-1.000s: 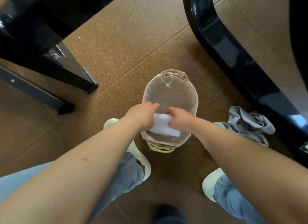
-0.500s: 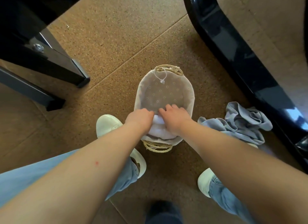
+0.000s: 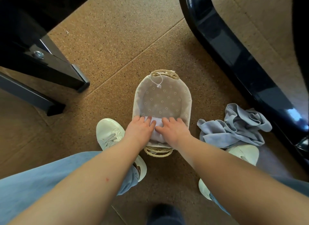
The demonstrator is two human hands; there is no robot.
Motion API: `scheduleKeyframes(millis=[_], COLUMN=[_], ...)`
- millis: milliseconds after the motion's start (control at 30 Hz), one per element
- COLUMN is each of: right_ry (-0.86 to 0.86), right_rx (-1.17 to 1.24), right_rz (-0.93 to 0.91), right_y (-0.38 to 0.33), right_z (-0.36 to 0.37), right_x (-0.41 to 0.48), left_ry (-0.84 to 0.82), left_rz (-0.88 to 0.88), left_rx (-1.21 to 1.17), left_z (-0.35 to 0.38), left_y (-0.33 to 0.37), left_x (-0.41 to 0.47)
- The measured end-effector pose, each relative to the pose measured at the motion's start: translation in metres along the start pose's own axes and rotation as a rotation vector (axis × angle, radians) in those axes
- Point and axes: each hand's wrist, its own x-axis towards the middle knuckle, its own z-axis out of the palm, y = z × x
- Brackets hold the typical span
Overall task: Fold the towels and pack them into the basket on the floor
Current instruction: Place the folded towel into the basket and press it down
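An oval woven basket (image 3: 188, 97) with a dotted cloth liner stands on the cork floor between my feet. A folded white towel (image 3: 158, 130) lies inside its near end. My left hand (image 3: 139, 130) and my right hand (image 3: 173, 130) rest flat on top of the towel, fingers spread, pressing it down. A crumpled grey-blue towel (image 3: 234, 127) lies on the floor just right of the basket, apart from both hands.
My white shoes (image 3: 108, 132) flank the basket. A black table leg and foot (image 3: 66, 74) stand at the left. A curved black chair base (image 3: 242, 60) runs along the right, close to the crumpled towel.
Both hands lowered the white towel from above the rim into the basket's near end and flattened out on it. The view shifted slightly.
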Motion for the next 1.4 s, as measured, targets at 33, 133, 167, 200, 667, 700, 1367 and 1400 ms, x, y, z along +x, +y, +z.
scheduleKeyframes(millis=[33, 133, 167, 200, 667, 700, 1367, 1400], right_ry=[-0.003, 0.001, -0.003, -0.008, 0.380, 0.372, 0.141, 0.127], right_rx=[-0.002, -0.020, -0.029, -0.039, 0.110, 0.141, 0.484, 0.498], right_rz=[0.011, 0.015, 0.012, 0.007, 0.251, 0.292, 0.576, 0.554], right_y=[-0.001, -0.002, -0.002, -0.002, 0.031, 0.036, 0.160, 0.164], right_z=[0.001, 0.002, 0.002, 0.001, 0.005, 0.007, 0.103, 0.104], right_x=[0.001, 0.001, -0.001, -0.003, -0.097, -0.105, -0.145, -0.140], left_ry=[-0.031, -0.117, -0.130, -0.130, 0.065, 0.096, 0.008, 0.002], left_rz=[-0.010, -0.017, -0.018, -0.020, -0.066, -0.059, 0.199, 0.177], left_rx=[0.013, 0.050, 0.042, 0.029, -0.188, -0.212, -0.400, -0.421], left_z=[0.001, 0.006, 0.004, 0.002, -0.058, -0.066, -0.131, -0.131], left_y=[0.001, 0.003, 0.003, 0.004, 0.030, 0.037, 0.187, 0.190], left_x=[0.000, 0.000, -0.001, -0.002, -0.039, -0.039, 0.078, 0.086])
